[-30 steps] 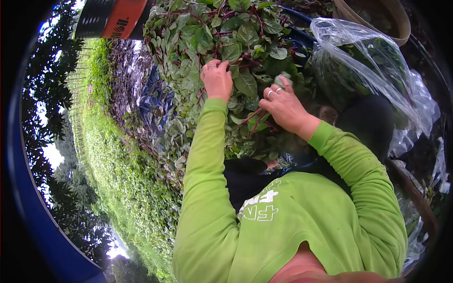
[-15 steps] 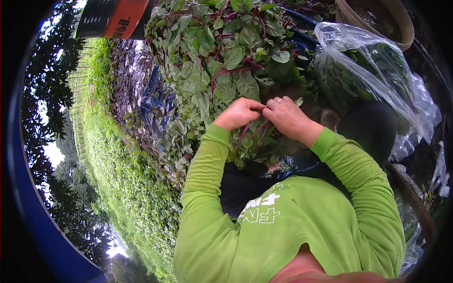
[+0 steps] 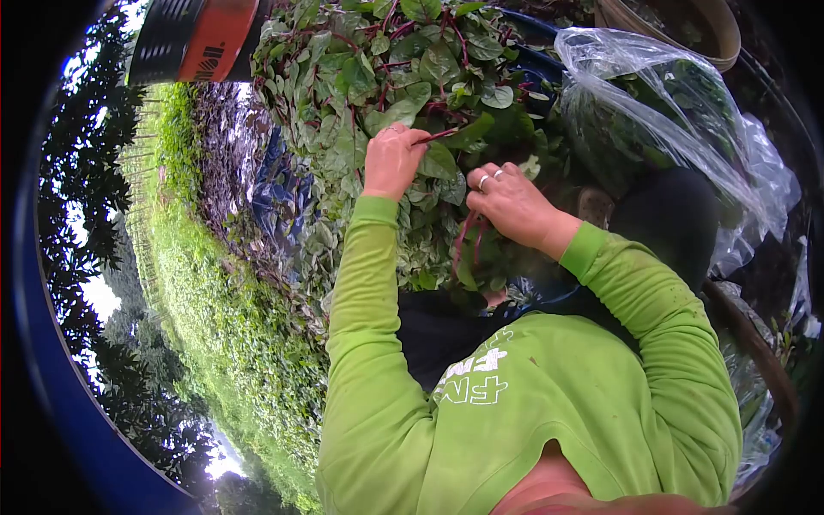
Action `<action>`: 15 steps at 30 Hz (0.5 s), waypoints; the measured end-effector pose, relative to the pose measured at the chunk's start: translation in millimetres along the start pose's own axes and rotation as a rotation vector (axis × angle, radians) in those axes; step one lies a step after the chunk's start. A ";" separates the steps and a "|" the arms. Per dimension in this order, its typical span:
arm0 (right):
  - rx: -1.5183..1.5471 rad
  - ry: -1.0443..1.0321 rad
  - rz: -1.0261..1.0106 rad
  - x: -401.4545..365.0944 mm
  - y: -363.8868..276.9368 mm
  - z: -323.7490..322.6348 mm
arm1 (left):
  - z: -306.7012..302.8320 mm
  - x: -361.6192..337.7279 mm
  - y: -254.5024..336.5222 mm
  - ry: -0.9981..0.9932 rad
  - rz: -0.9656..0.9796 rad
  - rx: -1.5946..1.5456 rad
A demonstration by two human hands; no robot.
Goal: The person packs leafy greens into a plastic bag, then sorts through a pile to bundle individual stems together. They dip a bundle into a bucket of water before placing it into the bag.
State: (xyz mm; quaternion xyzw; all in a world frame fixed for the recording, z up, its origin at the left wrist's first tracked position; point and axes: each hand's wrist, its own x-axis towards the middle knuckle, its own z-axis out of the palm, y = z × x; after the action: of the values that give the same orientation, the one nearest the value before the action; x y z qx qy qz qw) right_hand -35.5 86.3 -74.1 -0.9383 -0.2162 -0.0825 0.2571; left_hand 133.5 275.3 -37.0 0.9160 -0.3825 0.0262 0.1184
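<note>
My left hand [image 3: 394, 161] is closed on a red Malabar spinach stem [image 3: 439, 136] with green leaves, over the near side of a large leafy heap [image 3: 360, 94]. To the right and slightly lower, my right hand [image 3: 512, 201] is closed around several red stems [image 3: 463, 245], whose lower ends hang below the fingers. Two rings show on this hand. Its fingertips hide part of the bunch. The two hands are apart.
A clear plastic bag [image 3: 652, 103] with greens inside lies to the right. Behind it stands a round tub [image 3: 725, 39]. A black and orange drum [image 3: 197, 43] is at the upper left, and blue plastic sheeting [image 3: 279, 180] lies beside the heap.
My left hand has moved up and left, away from my right hand, and now grips a leafy stem. My right hand stays near its place with the bunch.
</note>
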 end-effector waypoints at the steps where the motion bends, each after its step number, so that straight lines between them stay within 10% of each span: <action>1: 0.014 0.077 -0.026 0.3 -0.6 -1.0 | -7.5 -7.4 6.8 -0.023 -0.026 -0.032; 11: -0.035 0.123 -0.016 3.7 0.4 7.1 | 12.3 -45.6 28.9 -0.254 -0.423 -1.214; 15: 0.084 0.097 -0.021 4.8 -5.2 4.0 | 20.7 -2.5 -75.6 0.462 -0.391 -0.264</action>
State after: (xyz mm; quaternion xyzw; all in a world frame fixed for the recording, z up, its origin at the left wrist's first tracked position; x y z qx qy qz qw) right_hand -33.4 94.1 -74.0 -0.9192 -0.2167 -0.1216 0.3055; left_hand 184.3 323.5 -72.3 0.9186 -0.1625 0.1604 0.3225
